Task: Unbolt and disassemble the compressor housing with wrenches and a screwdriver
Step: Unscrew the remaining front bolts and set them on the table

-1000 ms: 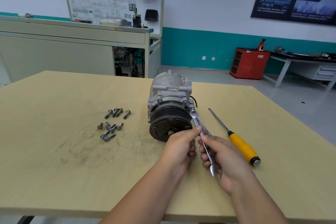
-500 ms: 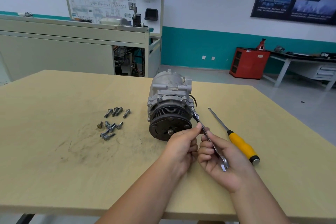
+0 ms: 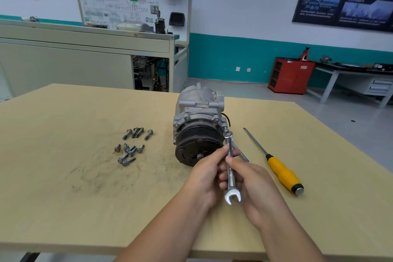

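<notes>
A grey metal compressor (image 3: 198, 112) lies on the wooden table (image 3: 63, 198) with its black pulley facing me. A silver combination wrench (image 3: 230, 168) has its ring end on a bolt at the housing's lower right flange. My left hand (image 3: 205, 178) and my right hand (image 3: 257, 189) both pinch the wrench shank, with the open-jaw end sticking out toward me between them. A second wrench (image 3: 241, 153) lies on the table behind my right hand, partly hidden. A yellow-handled screwdriver (image 3: 282, 173) lies to the right.
Several loose bolts (image 3: 131, 147) lie in two small groups on the table left of the compressor. Dark grease smudges mark the tabletop below them. Behind the table stand a grey workbench (image 3: 85, 59), a red cabinet (image 3: 290, 74) and a side bench.
The wrench handle has swung leftward and toward me around the bolt, from pointing down-right to nearly straight at me. Both hands followed it.
</notes>
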